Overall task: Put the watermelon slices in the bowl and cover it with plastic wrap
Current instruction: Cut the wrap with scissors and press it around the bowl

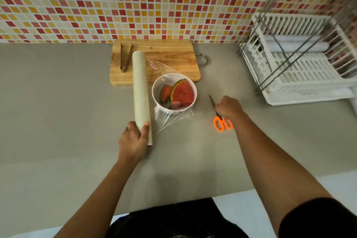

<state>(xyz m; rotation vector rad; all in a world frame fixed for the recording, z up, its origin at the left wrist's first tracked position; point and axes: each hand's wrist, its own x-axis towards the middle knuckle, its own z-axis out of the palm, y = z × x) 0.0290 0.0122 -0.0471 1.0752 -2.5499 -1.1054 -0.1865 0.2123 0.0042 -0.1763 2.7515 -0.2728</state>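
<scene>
A white bowl stands on the grey counter with red watermelon slices inside. Clear plastic wrap stretches over and around the bowl from a long white roll lying to its left. My left hand grips the near end of that roll. My right hand is curled over orange-handled scissors to the right of the bowl, the blades pointing away from me. Whether its fingers hold the scissors is hidden.
A wooden cutting board lies behind the bowl against the tiled wall, with metal tongs on its left part. A white dish rack with a wire frame stands at the right. The counter's front edge is near my body.
</scene>
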